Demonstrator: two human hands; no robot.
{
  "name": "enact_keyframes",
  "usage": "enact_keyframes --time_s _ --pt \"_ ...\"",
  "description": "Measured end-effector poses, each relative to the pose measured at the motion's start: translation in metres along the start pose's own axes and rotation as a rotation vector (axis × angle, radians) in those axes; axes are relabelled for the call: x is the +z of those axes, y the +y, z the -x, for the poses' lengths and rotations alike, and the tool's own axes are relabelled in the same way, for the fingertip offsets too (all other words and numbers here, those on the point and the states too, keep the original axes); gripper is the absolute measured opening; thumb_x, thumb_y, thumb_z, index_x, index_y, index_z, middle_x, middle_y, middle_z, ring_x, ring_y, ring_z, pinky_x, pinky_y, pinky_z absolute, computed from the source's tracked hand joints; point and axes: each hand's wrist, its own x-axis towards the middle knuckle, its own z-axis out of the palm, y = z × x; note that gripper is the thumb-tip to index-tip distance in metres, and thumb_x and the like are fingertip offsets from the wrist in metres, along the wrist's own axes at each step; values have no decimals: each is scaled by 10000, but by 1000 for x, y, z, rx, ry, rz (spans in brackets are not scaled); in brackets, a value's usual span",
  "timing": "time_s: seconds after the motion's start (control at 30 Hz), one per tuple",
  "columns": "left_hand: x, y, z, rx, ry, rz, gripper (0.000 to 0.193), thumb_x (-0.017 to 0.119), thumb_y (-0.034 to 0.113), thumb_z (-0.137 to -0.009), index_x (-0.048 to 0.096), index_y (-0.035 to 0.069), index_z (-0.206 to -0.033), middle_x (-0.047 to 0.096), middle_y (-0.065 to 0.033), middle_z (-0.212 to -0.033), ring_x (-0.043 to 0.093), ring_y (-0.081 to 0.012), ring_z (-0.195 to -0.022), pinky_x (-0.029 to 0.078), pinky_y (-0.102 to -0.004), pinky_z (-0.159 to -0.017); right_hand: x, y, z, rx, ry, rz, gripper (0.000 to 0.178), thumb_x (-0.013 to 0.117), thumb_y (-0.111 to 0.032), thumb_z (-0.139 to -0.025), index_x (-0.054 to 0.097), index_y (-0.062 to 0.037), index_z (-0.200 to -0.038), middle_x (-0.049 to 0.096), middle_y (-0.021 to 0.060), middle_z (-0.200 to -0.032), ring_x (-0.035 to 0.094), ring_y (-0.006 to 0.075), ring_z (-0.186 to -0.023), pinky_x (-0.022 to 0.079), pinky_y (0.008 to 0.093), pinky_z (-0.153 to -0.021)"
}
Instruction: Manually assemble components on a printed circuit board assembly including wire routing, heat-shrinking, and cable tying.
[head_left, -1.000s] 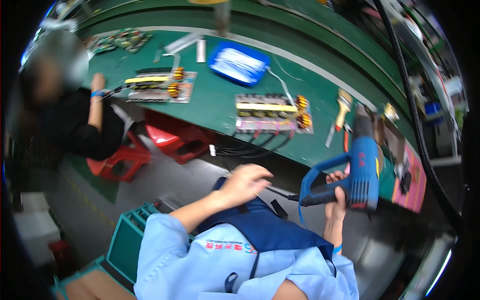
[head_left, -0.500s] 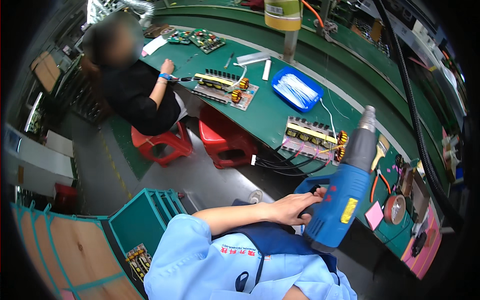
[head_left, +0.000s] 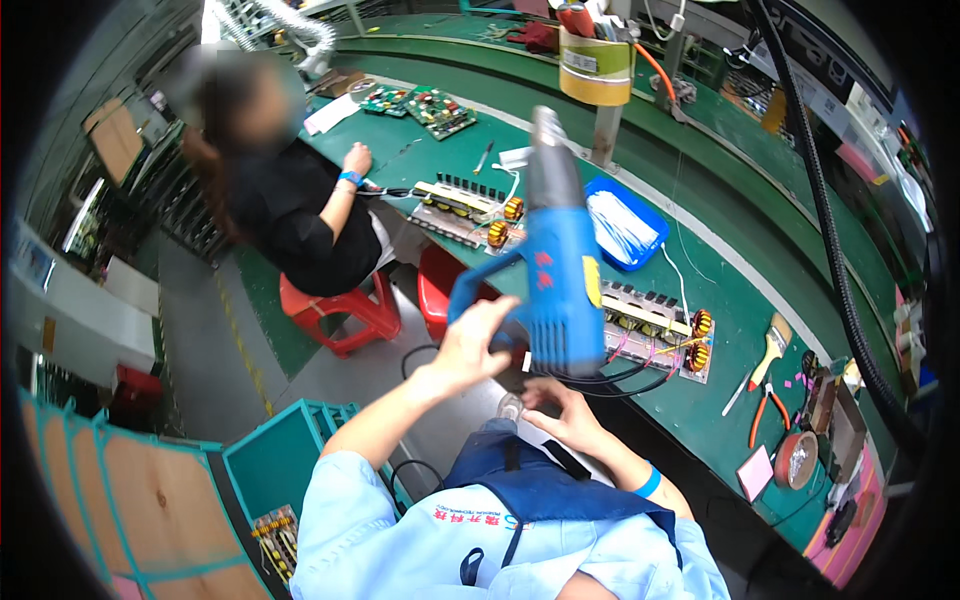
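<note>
The long green workbench (head_left: 690, 420) lies beyond and right of the blue-and-grey plastic heat gun (head_left: 567, 290), whose long axis runs away from the person, nozzle foremost, the left hand (head_left: 460, 345) gripping its loop handle (head_left: 485, 272), the right hand (head_left: 570, 415) half-curled, apparently empty, just behind its rear end

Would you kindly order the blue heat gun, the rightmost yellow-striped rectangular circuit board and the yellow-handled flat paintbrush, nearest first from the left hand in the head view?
1. Blue heat gun: held in the left hand.
2. Yellow-striped circuit board: right of the hand.
3. Yellow-handled paintbrush: farther right, past the board.
</note>
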Motion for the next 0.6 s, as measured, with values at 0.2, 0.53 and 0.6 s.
enact_keyframes --time_s 0.2,0.53,0.6 --pt "5 -116 -105 -103 71 -14 540 552 112 -587 383 41 -1095 495 -195 -932 474 -331 -885 381 -372 -765 -30 19 -14 151 308 342 224 576 -57 -676 522 12 -882 552 106 -774 561 170 -691 445 249 -637" --pt "82 -216 -240 -446 -194 -300 618 571 135 -586 314 63 -1144 497 -205 -944 508 -327 -866 404 -385 -749 -20 32 -10 318 546 383 207 579 -24 -663 522 18 -857 553 100 -735 561 172 -652 444 251 -604" --pt "100 -227 -249 -470 -233 -376 655 589 154 -585 293 74 -1164 500 -206 -958 519 -315 -862 413 -379 -746 -19 34 -12 322 564 407 205 577 -12 -656 522 21 -852 553 102 -734 562 172 -644 444 249 -596"
